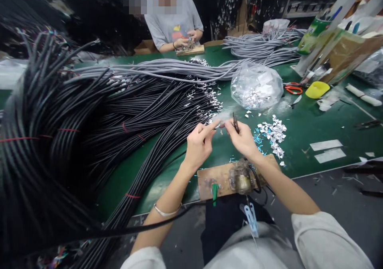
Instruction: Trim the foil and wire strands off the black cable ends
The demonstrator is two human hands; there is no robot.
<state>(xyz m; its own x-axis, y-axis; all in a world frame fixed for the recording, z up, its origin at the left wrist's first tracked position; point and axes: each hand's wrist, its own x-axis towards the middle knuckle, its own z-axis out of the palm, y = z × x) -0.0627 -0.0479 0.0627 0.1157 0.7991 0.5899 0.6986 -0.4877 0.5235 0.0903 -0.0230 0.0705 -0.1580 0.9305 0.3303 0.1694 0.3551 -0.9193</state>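
Note:
My left hand (199, 145) is closed around the end of a black cable (179, 155), whose tip pokes out between thumb and index finger. My right hand (241, 136) is closed close beside it, with a slim dark tool (235, 123) sticking up between its fingers; its exact kind is unclear. The right fingertips pinch near the cable tip, where pale, blurred material shows. Just below both hands lies a wooden board (206, 181) carrying a grimy metal device (241, 177) and a green clip (214, 191).
Bundles of black cables (143, 109) fill the left side. Grey cables (173, 67) lie across the back. Foil scraps (275, 133), a plastic bag (256, 86), orange-handled scissors (293, 88) and a yellow dish (317, 89) lie rightward. A co-worker (173, 21) sits opposite.

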